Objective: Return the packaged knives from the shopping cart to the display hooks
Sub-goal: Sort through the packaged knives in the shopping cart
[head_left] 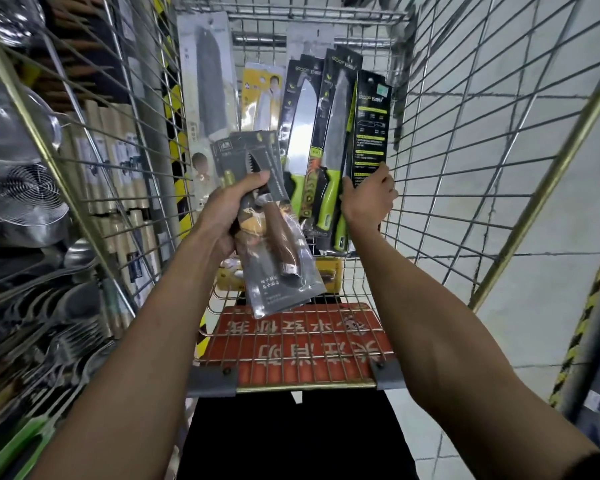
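Both hands were down inside the shopping cart. The left hand gripped the grey knife pack, fingers wrapped round its middle, wooden handle pointing back toward the cart's near end and the pack's lower edge hanging just above the cart's red seat flap. The right hand had its fingers curled on the lower edge of the black pack, which stood close to the cart's right wall. Beside it, the green-handled knife packs leaned upright against the cart's far wall, overlapping edge on edge. The long grey pack stood in the cart's far-left corner, the yellow pack next to it. Open room lay along the cart's right side. Outside the cart's left wall, wire strainers crowded the shelves.
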